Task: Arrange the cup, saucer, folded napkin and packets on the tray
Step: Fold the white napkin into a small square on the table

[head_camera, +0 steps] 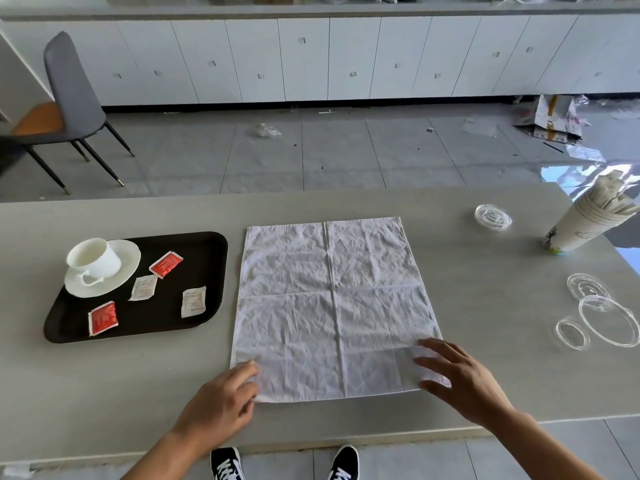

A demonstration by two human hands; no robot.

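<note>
On the table [485, 306] before you, the white napkin [332, 306] lies unfolded, creased in quarters, right of the tray [207, 244]. Your left hand [221, 403] and right hand [464, 379] rest spread-fingered on its near corners.

A bright room with white cabinets, grey tiles and a long pale table.

A run of flat white cabinet doors [311, 60] with small square handles lines the far wall under a pale counter [311, 10]. The glossy grey tiled floor [346, 150] is strewn with scraps, and torn crumpled cardboard [547, 119] lies at the right. A grey high-backed chair with an orange seat and thin dark legs [69, 98] stands at the left. Daylight glares off the tiles beside the light grey tabletop [485, 341].
</note>
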